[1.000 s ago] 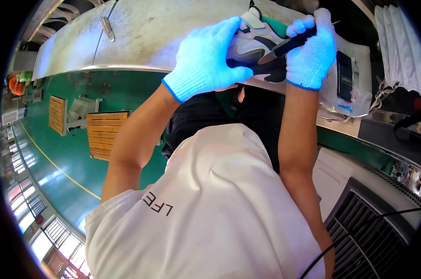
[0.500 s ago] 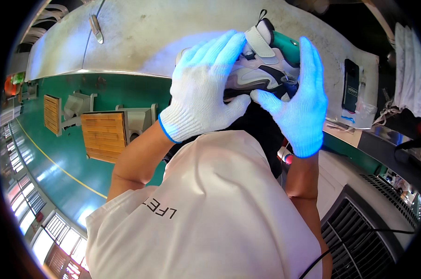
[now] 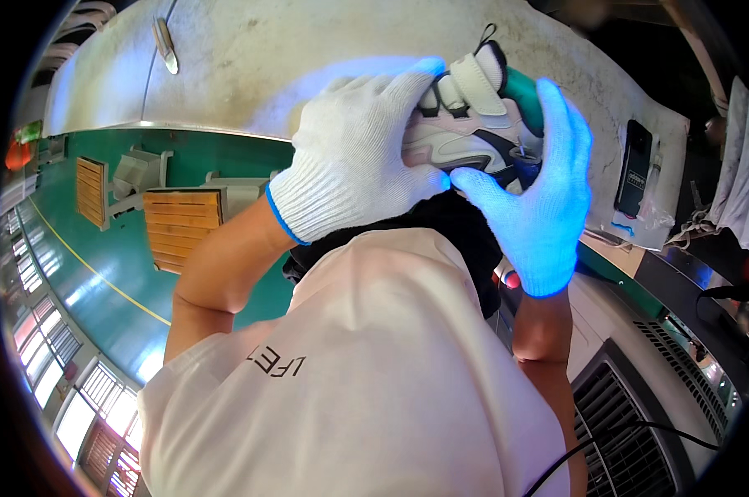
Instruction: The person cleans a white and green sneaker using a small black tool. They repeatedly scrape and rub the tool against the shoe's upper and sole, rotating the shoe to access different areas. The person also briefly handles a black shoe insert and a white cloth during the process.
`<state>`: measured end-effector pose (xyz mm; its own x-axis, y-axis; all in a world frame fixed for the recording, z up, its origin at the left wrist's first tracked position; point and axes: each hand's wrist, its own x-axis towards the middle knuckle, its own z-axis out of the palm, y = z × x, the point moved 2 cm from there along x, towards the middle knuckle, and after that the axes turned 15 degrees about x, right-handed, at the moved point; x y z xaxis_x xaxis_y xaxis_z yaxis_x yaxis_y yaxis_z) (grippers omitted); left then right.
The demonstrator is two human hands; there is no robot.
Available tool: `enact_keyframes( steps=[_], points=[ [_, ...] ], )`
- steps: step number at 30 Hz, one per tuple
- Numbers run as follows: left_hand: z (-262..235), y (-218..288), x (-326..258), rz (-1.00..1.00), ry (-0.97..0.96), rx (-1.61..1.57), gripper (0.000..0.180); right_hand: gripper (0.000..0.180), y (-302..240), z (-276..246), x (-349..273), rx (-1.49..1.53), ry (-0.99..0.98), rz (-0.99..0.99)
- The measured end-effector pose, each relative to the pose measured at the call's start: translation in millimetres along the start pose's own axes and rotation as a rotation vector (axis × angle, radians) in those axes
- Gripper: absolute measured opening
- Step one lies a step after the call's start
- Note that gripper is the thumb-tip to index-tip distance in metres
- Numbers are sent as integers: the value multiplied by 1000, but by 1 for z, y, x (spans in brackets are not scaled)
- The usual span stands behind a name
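Observation:
A white and grey shoe [image 3: 455,141] with dark trim and a pale strap lies across the near edge of the table, between my white-gloved hands. My left hand [image 3: 349,149] wraps over its front part, fingers on the far side and thumb at the near side, hiding the toe. At the heel, my right hand [image 3: 536,199] curves round with its thumb near the sole and its fingers up along the back. A green shoe last [image 3: 522,98] fills the shoe's opening. Bluish light falls on the right glove.
A knife [image 3: 166,46] lies at the table's far left. To the right a black phone [image 3: 634,170] rests on the table [image 3: 325,33] beside a clear plastic bag [image 3: 657,217]. Wooden-topped seats [image 3: 184,217] stand on the green floor. A grilled machine [image 3: 623,414] is at lower right.
My left hand's fingers have curled down from a stretched position round the front of the shoe. The right hand stays at the heel. The whole view has shifted slightly.

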<state>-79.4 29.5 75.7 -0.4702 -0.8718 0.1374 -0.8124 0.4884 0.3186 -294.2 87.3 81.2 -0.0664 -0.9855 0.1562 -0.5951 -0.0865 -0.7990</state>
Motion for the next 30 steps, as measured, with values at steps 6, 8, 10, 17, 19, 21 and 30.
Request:
enact_keyframes(
  steps=[6,8,10,17,19,21,30],
  points=[
    [-9,2,15,53,-145,-38,111,93,30,-14,23,126,-34,-143],
    [-14,0,24,38,-248,25,113,62,51,-27,35,478,14,207],
    [-15,0,33,19,-336,55,116,37,85,-33,37,760,228,496],
    [0,-1,25,33,-172,122,106,31,65,-59,40,1263,566,241],
    [-2,0,25,50,-174,91,102,31,37,-53,55,1524,411,141],
    [-6,1,26,53,-172,63,97,31,16,-32,70,1517,222,95],
    [-8,6,17,-17,-118,-64,93,27,3,18,78,1280,216,133]
  ],
)
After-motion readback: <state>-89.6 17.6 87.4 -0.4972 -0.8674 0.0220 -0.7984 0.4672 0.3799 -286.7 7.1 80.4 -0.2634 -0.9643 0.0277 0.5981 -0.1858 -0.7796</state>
